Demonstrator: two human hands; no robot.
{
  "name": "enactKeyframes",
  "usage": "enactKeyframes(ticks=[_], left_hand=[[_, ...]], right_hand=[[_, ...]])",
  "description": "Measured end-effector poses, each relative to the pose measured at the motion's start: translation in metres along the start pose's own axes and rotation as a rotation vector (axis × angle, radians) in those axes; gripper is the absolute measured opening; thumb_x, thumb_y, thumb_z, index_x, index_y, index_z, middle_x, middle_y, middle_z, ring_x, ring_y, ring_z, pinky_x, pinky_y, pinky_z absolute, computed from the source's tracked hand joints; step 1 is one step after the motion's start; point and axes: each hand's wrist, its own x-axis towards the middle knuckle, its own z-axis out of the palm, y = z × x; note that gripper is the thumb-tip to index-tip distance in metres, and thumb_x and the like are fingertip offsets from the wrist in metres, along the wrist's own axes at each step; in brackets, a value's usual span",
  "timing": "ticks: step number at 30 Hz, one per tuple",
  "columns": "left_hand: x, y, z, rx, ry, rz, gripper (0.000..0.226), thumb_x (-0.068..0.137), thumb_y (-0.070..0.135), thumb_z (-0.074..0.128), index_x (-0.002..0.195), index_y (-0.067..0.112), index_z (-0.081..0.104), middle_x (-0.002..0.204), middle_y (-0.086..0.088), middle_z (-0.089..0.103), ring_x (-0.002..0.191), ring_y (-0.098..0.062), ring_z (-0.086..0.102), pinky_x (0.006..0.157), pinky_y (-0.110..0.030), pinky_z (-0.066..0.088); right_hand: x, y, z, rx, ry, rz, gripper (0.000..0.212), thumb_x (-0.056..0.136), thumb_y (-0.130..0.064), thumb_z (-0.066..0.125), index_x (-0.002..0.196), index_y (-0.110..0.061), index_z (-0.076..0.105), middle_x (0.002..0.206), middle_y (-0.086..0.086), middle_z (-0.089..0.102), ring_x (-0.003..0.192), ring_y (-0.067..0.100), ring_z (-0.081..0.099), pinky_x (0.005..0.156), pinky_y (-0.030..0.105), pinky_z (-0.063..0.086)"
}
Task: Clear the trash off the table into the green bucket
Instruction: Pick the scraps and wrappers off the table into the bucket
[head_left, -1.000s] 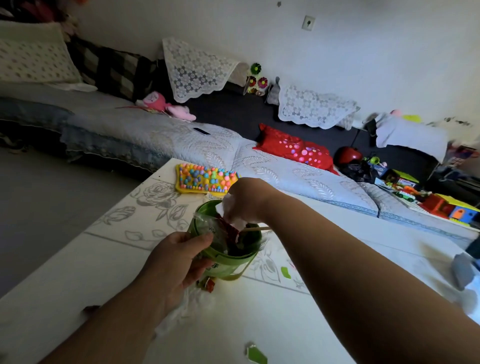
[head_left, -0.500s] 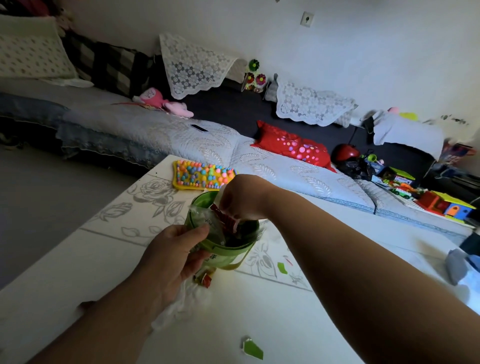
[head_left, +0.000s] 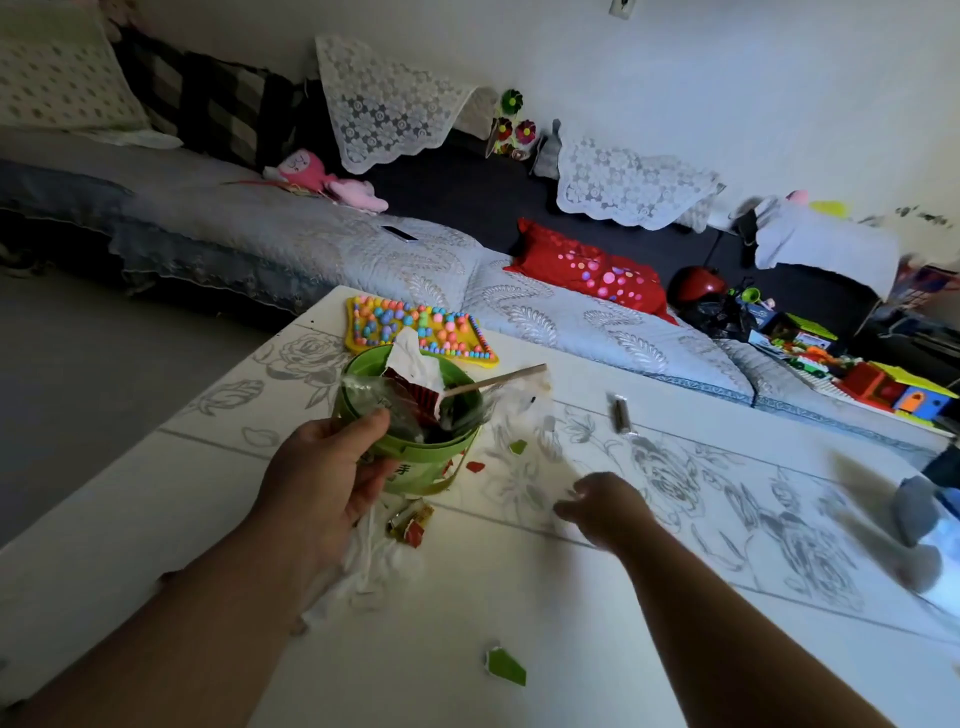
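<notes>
On the white table (head_left: 571, 649), left of centre, the green bucket (head_left: 421, 470) holds tissue (head_left: 415, 364), a red wrapper (head_left: 413, 400) and a wooden stick (head_left: 493, 382). The left hand (head_left: 322, 483) grips its near rim; the right hand (head_left: 602, 506), earlier inside it, now hovers right, fingers slack, empty.

Just the one cam, worn on the head, wide-angle. It looks forward and down across the white bench (head_left: 156, 519) from the near side, close enough that the left hand (head_left: 322, 483) and right hand (head_left: 602, 506) sit mid-frame. Further out it faces the sofa (head_left: 260, 244) and wall (head_left: 727, 78), all a bit tilted.
</notes>
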Motion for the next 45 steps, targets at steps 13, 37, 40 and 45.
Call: enactKeyframes(ticks=[13, 37, 40, 45], left_hand=[[0.010, 0.000, -0.003, -0.007, -0.013, 0.036, 0.018, 0.084, 0.024, 0.068, 0.098, 0.013, 0.063, 0.081, -0.002, 0.066, 0.067, -0.013, 0.061, 0.042, -0.015, 0.048], [0.029, 0.006, -0.024, -0.088, 0.056, 0.117, 0.019, 0.085, 0.029, 0.067, 0.099, 0.016, 0.063, 0.087, 0.000, 0.068, 0.071, -0.010, 0.064, 0.046, -0.014, 0.048], [0.031, 0.008, -0.030, -0.089, 0.051, 0.126, 0.013, 0.086, 0.027, 0.066, 0.092, 0.016, 0.062, 0.085, 0.001, 0.067, 0.071, -0.010, 0.063, 0.046, -0.014, 0.048], [0.033, 0.013, -0.036, -0.107, 0.050, 0.120, 0.010, 0.086, 0.026, 0.066, 0.089, 0.017, 0.062, 0.085, 0.000, 0.067, 0.072, -0.011, 0.063, 0.046, -0.014, 0.048]], right_hand=[[0.027, 0.010, 0.019, 0.203, 0.029, 0.071, 0.023, 0.084, -0.032, 0.068, 0.095, -0.014, 0.075, 0.098, 0.005, 0.073, 0.080, 0.018, 0.057, 0.070, 0.021, 0.040], [-0.036, -0.118, 0.040, 0.053, -0.172, -0.476, 0.024, 0.082, -0.025, 0.071, 0.100, -0.009, 0.072, 0.106, 0.009, 0.070, 0.098, 0.023, 0.062, 0.076, 0.027, 0.048], [-0.035, -0.117, 0.044, 0.127, -0.193, -0.421, 0.026, 0.079, -0.021, 0.075, 0.102, -0.012, 0.069, 0.101, 0.004, 0.069, 0.084, 0.014, 0.056, 0.064, 0.022, 0.042], [-0.036, -0.111, 0.051, 0.254, -0.218, -0.312, 0.034, 0.081, -0.020, 0.070, 0.114, -0.020, 0.063, 0.093, -0.007, 0.058, 0.083, 0.008, 0.053, 0.070, 0.019, 0.044]])
